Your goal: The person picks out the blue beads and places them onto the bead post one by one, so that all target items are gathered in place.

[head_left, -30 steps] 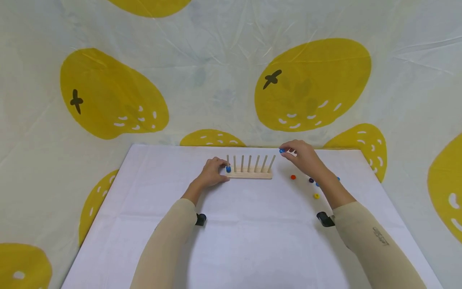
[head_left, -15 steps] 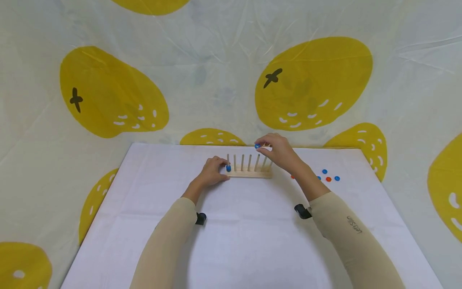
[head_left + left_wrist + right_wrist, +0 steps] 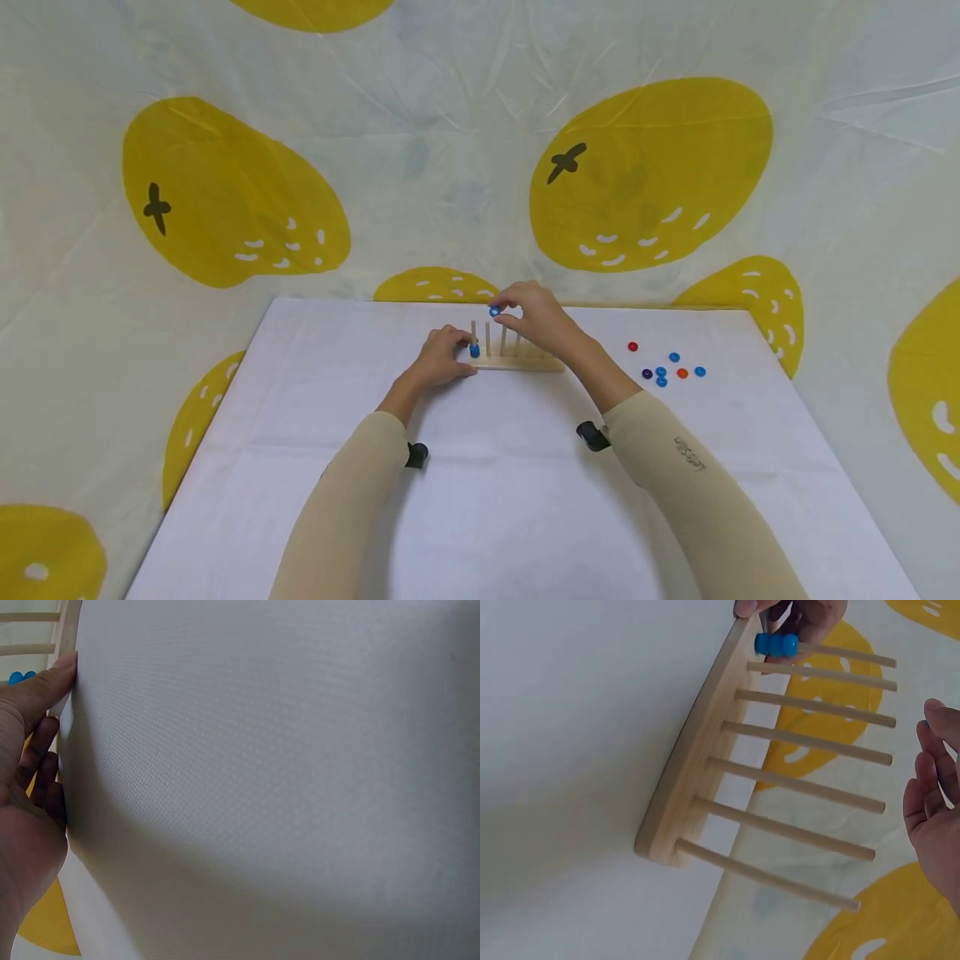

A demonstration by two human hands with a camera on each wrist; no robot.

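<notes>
A wooden peg rack (image 3: 517,363) with a row of upright pegs stands near the back of the white table. My left hand (image 3: 437,360) grips its left end, thumb at the front; the left wrist view has this hand (image 3: 34,750) at its left edge. Blue ring beads (image 3: 776,645) are stacked at the foot of the end peg beside that hand. Above the left part of the rack, my right hand (image 3: 536,315) pinches a blue ring bead (image 3: 494,311) between thumb and fingertips. The right wrist view shows this hand (image 3: 937,787) beyond the peg tips, its bead hidden.
Loose beads lie right of the rack: a red bead (image 3: 633,347), a dark purple bead (image 3: 647,374), an orange bead (image 3: 682,373) and several blue beads (image 3: 700,372). A fruit-printed cloth (image 3: 450,167) hangs behind the table's back edge.
My right hand has carried the blue ring bead leftward, from right of the rack to above its left pegs. My left hand stays on the rack's end.
</notes>
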